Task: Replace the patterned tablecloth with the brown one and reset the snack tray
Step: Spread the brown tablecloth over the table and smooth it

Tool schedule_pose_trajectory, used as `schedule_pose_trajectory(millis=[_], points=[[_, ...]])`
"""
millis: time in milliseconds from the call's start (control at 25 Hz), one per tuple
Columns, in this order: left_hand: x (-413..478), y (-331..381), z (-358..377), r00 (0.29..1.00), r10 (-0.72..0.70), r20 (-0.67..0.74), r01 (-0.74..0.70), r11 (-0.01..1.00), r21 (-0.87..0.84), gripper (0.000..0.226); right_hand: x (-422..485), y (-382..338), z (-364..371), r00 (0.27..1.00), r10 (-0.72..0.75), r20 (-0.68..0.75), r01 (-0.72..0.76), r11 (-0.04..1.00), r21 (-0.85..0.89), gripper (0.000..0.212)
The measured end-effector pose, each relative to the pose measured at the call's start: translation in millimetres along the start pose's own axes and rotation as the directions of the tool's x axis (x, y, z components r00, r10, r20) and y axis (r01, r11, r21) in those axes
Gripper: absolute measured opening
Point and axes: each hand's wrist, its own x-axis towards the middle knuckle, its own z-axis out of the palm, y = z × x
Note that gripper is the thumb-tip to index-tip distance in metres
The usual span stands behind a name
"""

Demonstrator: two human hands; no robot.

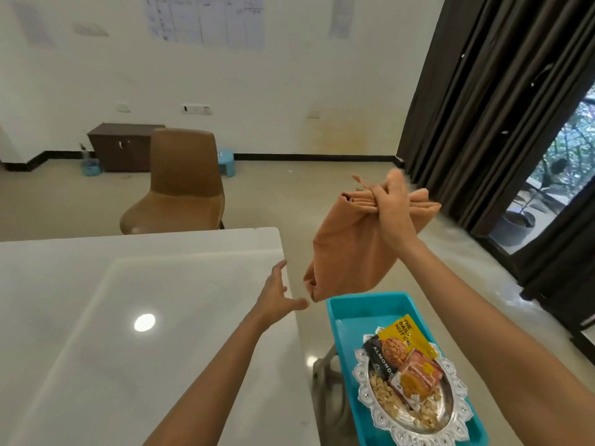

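Right hand: My right hand (391, 207) is closed around the bunched top edge of the folded brown tablecloth (347, 252). I hold it high so the folds hang clear of the snacks and can drop open.
Left hand: My left hand (278, 296) is open with its fingers spread, just beside the cloth's lowest corner and not touching it. I judge it is placed to catch that corner for spreading.
Table: The white table (128, 284) shows its glossy top with no cloth on it. The patterned cloth is not in view.
Snack tray: The silver tray (363, 391) sits inside a teal bin (354, 309) beside the table, where it cannot obstruct laying the cloth.
Contents: Loose nuts (383, 394) and packets lie on the tray.
Legible text: The yellow packet (407, 333) reads "THE DAIL NUT C", with its line ends cut off. The black packet (378, 355) reads "ALMOND". The print on the orange packets (418, 375) is too small to read.
Remaining: Spread the brown cloth, then return the tray.
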Motion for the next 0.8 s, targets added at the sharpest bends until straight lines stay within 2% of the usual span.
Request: schedule_pose_trajectory(millis=[120,200,320,400,440,480,560,600,640,720,800], points=[[-40.8,11.7,-42.6,0.998,0.045,-0.037,-0.047,0.996,-0.071,0.107,8.0,-62.7,11.9,0.997,0.059,0.040,-0.067,0.969,0.237,0.020],[-69.5,16.0,-68.4,0.996,0.054,-0.066,-0.063,0.986,-0.153,0.106,9.8,-96.2,26.4,0.989,0.116,0.092,-0.145,0.888,0.437,0.020],[-107.1,4.7,-99.3,0.993,0.100,-0.055,-0.110,0.962,-0.249,0.106,-3.3,-139.8,53.9,0.978,0.058,0.201,-0.164,0.811,0.562,0.020],[-142.1,-27.8,-120.7,0.992,0.123,-0.031,-0.127,0.954,-0.273,0.103,-41.6,-171.7,91.0,0.937,-0.077,0.341,-0.135,0.820,0.557,0.017],[-158.4,-45.8,-127.1,0.993,0.112,-0.035,-0.117,0.953,-0.279,0.102,-67.1,-182.7,110.9,0.887,-0.140,0.440,-0.134,0.834,0.535,0.016],[-176.8,-66.8,-131.4,0.995,0.065,-0.070,-0.081,0.961,-0.264,0.102,-96.2,-184.5,139.7,0.820,-0.164,0.548,-0.115,0.891,0.440,0.017],[-211.2,-111.3,-133.9,0.970,-0.060,-0.237,0.018,0.984,-0.175,0.102,-161.0,-181.4,188.8,0.706,-0.219,0.674,0.062,0.966,0.250,0.039],[-225.7,-134.8,-133.2,0.942,-0.105,-0.317,0.064,0.989,-0.137,0.105,-190.9,-175.1,207.9,0.675,-0.192,0.713,0.120,0.981,0.151,0.041],[-238.5,-154.2,-130.7,0.925,-0.135,-0.356,0.098,0.988,-0.120,0.109,-219.5,-172.0,219.2,0.685,-0.178,0.707,0.121,0.984,0.131,0.036],[-252.9,-179.9,-125.4,0.930,-0.180,-0.321,0.167,0.984,-0.066,0.113,-265.0,-176.7,230.3,0.644,-0.168,0.746,-0.021,0.971,0.237,0.039],[-254.0,-188.5,-122.1,0.944,-0.142,-0.299,0.149,0.989,-0.002,0.104,-294.0,-186.8,239.7,0.592,-0.090,0.801,-0.182,0.953,0.241,0.056]])
